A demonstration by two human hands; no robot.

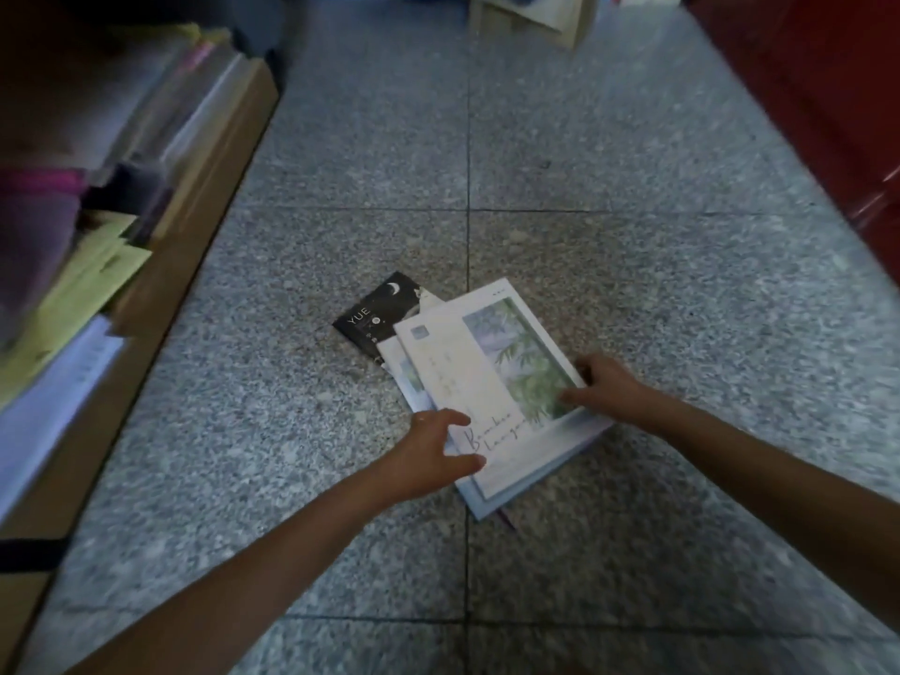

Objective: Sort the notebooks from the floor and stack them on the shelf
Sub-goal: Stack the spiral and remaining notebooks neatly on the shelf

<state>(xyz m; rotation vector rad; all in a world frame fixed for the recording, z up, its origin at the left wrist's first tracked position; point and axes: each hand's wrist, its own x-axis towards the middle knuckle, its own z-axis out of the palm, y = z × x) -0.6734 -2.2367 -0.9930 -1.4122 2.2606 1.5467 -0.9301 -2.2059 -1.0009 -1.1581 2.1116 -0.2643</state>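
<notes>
Notebooks (479,399) are lying in a loose fan on the floor (633,236), just ahead of the person. The bamboo notebook (506,377) is sitting on top, and a black notebook (372,316) is poking out at 10 o'clock from under the pile.

The left hand (431,453) is gripping the bamboo notebook at its 7 o'clock corner, thumb lying on the cover and fingers curling at the edge. The right hand (609,389) is pinching its 3 o'clock edge, thumb across the picture and fingers hooking over the side.

They are looking thin, light and bendy, with smooth covers likely to be sliding over one another. Holding opposite edges and squaring the fan first is probably the safer way.

At 9 o'clock the shelf (214,187) is holding stacked paper goods: yellow-green sheets, a white stack nearer the person, and something pink-purple too blurred to be naming. A red cabinet (803,114) is standing at 2 o'clock.
</notes>
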